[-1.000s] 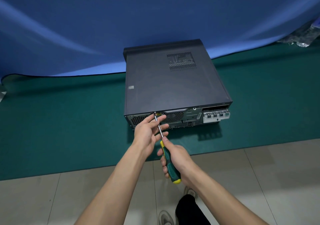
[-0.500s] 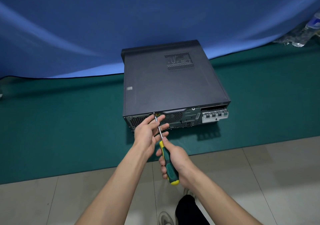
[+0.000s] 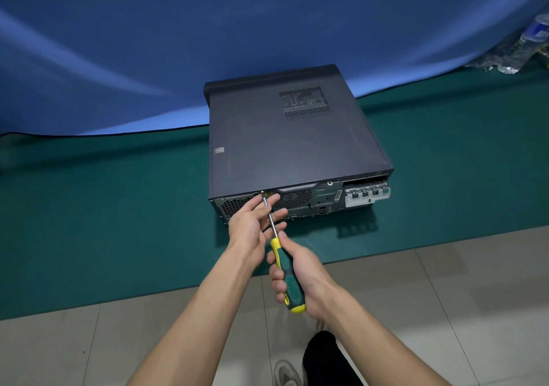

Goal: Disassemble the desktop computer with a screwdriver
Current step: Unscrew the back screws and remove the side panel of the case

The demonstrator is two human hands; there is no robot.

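We've got the desktop computer point(image 3: 294, 136) lying flat on the green mat point(image 3: 104, 222), cover on, so its insides are hidden from us. Our right hand point(image 3: 300, 275) wraps tight round the green-and-yellow handle of the screwdriver point(image 3: 280, 255); from that grip the shaft runs up toward eleven o'clock, its tip on the screw point(image 3: 262, 192) at the rear panel's top edge. Our left hand point(image 3: 252, 225) cradles the shaft with loose fingers. The screw itself is too small to read.
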